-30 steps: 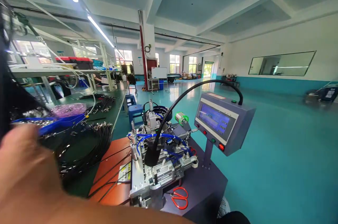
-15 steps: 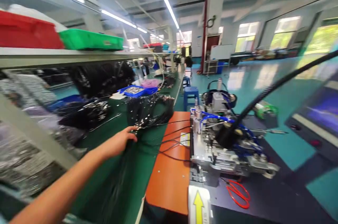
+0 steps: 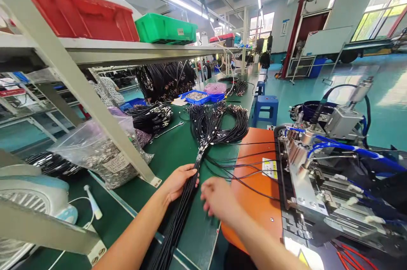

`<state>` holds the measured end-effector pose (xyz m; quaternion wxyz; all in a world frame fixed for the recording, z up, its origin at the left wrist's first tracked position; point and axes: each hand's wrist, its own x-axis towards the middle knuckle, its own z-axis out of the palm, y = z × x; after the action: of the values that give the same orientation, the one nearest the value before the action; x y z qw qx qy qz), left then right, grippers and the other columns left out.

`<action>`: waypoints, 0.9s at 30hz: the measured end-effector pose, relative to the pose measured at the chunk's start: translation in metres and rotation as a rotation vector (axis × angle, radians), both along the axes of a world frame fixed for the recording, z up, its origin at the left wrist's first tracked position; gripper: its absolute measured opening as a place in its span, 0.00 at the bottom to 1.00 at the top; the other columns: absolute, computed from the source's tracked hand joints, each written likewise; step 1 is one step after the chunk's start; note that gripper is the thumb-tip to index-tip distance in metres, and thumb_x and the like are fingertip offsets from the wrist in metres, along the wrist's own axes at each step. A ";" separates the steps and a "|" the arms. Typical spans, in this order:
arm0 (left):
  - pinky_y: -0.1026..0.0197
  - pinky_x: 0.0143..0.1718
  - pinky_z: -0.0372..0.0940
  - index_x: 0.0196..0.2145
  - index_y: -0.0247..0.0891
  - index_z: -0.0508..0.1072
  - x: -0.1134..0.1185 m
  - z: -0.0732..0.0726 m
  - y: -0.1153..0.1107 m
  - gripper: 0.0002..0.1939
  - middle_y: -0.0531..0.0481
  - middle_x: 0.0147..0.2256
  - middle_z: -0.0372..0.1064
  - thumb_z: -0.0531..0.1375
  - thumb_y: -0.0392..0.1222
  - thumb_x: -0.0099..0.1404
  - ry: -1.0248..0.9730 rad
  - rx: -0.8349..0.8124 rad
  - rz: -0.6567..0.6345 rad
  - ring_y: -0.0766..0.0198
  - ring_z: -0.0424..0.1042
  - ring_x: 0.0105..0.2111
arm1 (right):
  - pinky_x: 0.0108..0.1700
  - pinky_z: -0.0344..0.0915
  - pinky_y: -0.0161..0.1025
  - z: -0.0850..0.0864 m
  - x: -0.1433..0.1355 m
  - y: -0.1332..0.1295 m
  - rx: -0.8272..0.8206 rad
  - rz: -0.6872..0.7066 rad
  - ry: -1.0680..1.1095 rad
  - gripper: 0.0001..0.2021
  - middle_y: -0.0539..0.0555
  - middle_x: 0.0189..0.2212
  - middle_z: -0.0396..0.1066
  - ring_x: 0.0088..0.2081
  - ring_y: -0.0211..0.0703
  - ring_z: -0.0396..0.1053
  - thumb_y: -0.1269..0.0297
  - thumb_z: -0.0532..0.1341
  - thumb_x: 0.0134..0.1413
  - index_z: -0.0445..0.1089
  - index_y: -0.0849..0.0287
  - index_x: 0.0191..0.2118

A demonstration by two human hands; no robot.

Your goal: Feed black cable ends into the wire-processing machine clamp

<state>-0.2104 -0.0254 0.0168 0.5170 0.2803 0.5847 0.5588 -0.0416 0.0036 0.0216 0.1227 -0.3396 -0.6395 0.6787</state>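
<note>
A long bundle of black cables (image 3: 187, 196) runs down the green table (image 3: 200, 223) toward the bottom edge. My left hand (image 3: 180, 182) is wrapped round it, just below where the strands spread out. Just right of the bundle is my right hand (image 3: 216, 197), apart from it, fingers loosely curled and blurred; whether it holds anything is hidden. Beyond the hands, the cables fan into a pile with metal ends (image 3: 206, 128), beside a coiled bunch (image 3: 237, 126). Several single black cables stretch right across the orange board (image 3: 254, 215).
A metal machine (image 3: 305, 176) with blue tubes stands at the right. On the left are a slanted shelf post (image 3: 95, 109), a bag of metal parts (image 3: 108, 155), a wrench (image 3: 168, 129) and a fan (image 3: 34, 202). Red (image 3: 79, 11) and green (image 3: 167, 28) bins sit above.
The view has swung left, so the machine shows farther right. My left hand, earlier at the cable ends, is now closed round the bundle. My right hand has come into view.
</note>
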 end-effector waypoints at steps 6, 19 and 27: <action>0.59 0.34 0.72 0.49 0.33 0.71 -0.021 -0.012 0.001 0.13 0.47 0.42 0.71 0.60 0.44 0.72 -0.217 0.034 -0.101 0.63 0.73 0.35 | 0.44 0.74 0.46 -0.011 -0.045 0.068 -0.058 -0.168 -0.015 0.15 0.56 0.49 0.72 0.43 0.45 0.74 0.60 0.61 0.66 0.69 0.61 0.54; 0.66 0.23 0.69 0.38 0.35 0.70 -0.005 -0.014 0.005 0.13 0.52 0.30 0.69 0.69 0.39 0.58 -0.084 0.119 0.028 0.68 0.70 0.25 | 0.44 0.74 0.46 -0.015 -0.074 0.082 -0.101 -0.254 0.019 0.15 0.56 0.48 0.72 0.43 0.45 0.74 0.60 0.61 0.66 0.69 0.61 0.53; 0.62 0.27 0.72 0.36 0.35 0.69 0.006 -0.020 0.010 0.09 0.54 0.30 0.67 0.66 0.37 0.62 0.169 0.106 0.084 0.65 0.72 0.30 | 0.44 0.74 0.47 -0.008 -0.063 0.088 -0.142 -0.195 -0.041 0.15 0.56 0.49 0.72 0.44 0.45 0.74 0.60 0.61 0.66 0.69 0.61 0.53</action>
<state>-0.2046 -0.0156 -0.0028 0.4265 0.3286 0.6069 0.5847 -0.1045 0.0913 0.0132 0.1507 -0.4219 -0.5563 0.6999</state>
